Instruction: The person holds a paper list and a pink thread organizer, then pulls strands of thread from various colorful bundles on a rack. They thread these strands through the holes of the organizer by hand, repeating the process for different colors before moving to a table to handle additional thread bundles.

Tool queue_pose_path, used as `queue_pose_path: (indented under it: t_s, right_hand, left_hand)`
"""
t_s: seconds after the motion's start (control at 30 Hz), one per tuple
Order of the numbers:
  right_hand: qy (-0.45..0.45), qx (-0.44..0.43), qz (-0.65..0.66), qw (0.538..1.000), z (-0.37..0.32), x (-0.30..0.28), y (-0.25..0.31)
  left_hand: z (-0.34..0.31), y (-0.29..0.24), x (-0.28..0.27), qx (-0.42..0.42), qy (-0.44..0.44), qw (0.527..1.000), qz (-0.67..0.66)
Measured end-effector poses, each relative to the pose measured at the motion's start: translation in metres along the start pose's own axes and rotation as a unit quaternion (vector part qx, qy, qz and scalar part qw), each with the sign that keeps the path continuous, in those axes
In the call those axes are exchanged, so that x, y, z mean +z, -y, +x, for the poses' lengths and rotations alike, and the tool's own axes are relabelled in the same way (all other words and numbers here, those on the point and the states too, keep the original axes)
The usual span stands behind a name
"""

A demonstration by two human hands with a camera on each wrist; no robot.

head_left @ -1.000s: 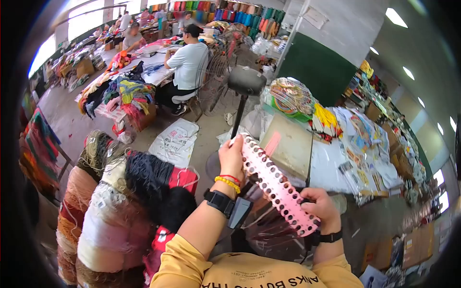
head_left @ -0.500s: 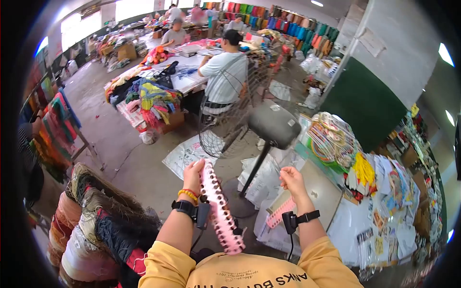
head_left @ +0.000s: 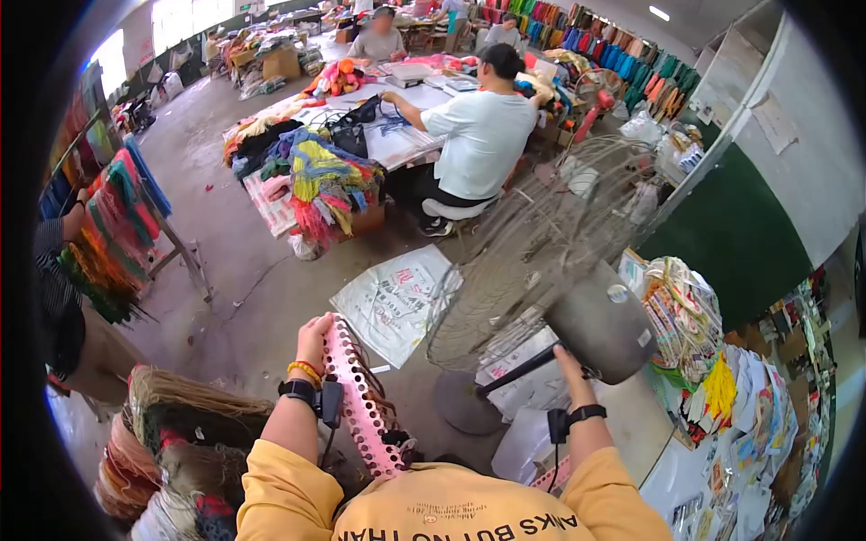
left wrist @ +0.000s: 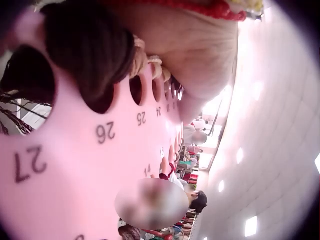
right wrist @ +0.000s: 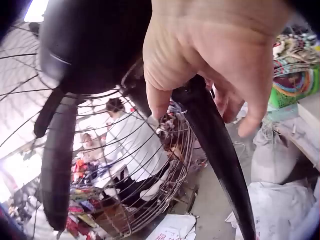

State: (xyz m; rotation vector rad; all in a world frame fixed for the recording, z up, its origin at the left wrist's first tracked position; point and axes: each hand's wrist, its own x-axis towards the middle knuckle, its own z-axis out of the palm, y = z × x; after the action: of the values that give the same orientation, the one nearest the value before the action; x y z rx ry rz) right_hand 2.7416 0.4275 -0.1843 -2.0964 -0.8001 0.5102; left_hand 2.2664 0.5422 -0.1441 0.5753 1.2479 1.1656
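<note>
While forward, left grip [head_left: 312,345] around pink board [head_left: 358,397], right grip [head_left: 574,375] wide astride fan pole [right wrist: 219,142].

Gripping the far end of a holed pink board [head_left: 361,410] with the left hand [head_left: 312,343], with the right hand [head_left: 575,379] at the fan pole [head_left: 519,372], above the grey floor [head_left: 262,302].

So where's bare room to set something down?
Bare floor lies between the hanging yarn, white sack and yarn bundles. The near table looks free beside its papers. Crowded: the far table, heaped with yarn, and around the right hand, by the fan.
</note>
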Motion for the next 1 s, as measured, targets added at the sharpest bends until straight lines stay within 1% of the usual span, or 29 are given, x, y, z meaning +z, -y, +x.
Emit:
queue_pose_path:
  t_s: [0.03, 0.07, 0.1, 0.13, 0.17, 0.23, 0.33, 0.47, 0.57, 0.73, 0.8, 0.87, 0.9, 0.97, 1.0]
  right_hand:
    - [0.051, 0.165, 0.100, 0.980, -0.014, -0.010, 0.040]
    - [0.023, -0.220, -0.132, 0.966, 0.051, 0.002, -0.060]
    - [0.001, -0.162, -0.092, 0.982, 0.063, 0.007, -0.077]
    - [-0.011, -0.104, -0.069, 0.992, 0.067, 0.011, -0.077]
    - [-0.018, -0.077, -0.056, 0.995, 0.070, 0.014, -0.078]
    - [-0.028, -0.049, -0.042, 0.998, 0.075, 0.018, -0.081]
    - [-0.042, -0.024, -0.034, 0.998, 0.080, 0.024, -0.085]
    - [-0.070, -0.004, -0.035, 0.997, 0.087, 0.026, -0.092]
    - [-0.085, 0.007, -0.035, 0.996, 0.091, 0.027, -0.099]
    - [-0.111, 0.008, -0.037, 0.993, 0.111, 0.027, -0.120]
    - [-0.112, 0.006, 0.011, 0.994, 0.127, 0.021, -0.135]
    - [-0.106, 0.035, 0.093, 0.989, 0.133, 0.026, -0.123]
    - [-0.102, 0.066, 0.140, 0.983, 0.133, 0.020, -0.115]
    - [-0.121, 0.123, 0.213, 0.962, 0.111, 0.027, -0.044]
    - [-0.102, 0.145, 0.223, 0.958, 0.111, 0.026, -0.028]
  left_hand:
    - [0.005, -0.010, -0.006, -0.001, -0.020, 1.000, 0.024]
    - [0.017, -0.013, -0.016, 0.003, -0.022, 1.000, 0.009]
    - [0.028, -0.014, -0.024, 0.008, -0.025, 1.000, -0.007]
    - [0.030, -0.024, -0.022, 0.019, -0.033, 0.999, -0.026]
    - [0.033, -0.032, -0.026, 0.023, -0.030, 0.999, -0.028]
    - [0.045, -0.043, -0.035, 0.025, -0.031, 0.999, -0.024]
    - [0.061, -0.056, -0.041, 0.029, -0.029, 0.999, -0.009]
    - [0.072, -0.074, -0.029, 0.027, -0.021, 0.999, -0.008]
    - [0.097, -0.073, -0.036, 0.021, 0.009, 1.000, -0.004]
    - [0.121, -0.074, -0.042, 0.018, -0.003, 1.000, 0.006]
    - [0.121, -0.081, -0.043, 0.018, -0.010, 1.000, -0.009]
    - [0.124, -0.087, -0.053, 0.017, -0.018, 0.999, -0.023]
    - [0.125, -0.090, -0.061, 0.015, -0.027, 0.999, -0.028]
    - [0.126, -0.099, -0.079, 0.027, -0.051, 0.998, -0.031]
    - [0.127, -0.107, -0.088, 0.035, -0.063, 0.997, -0.029]
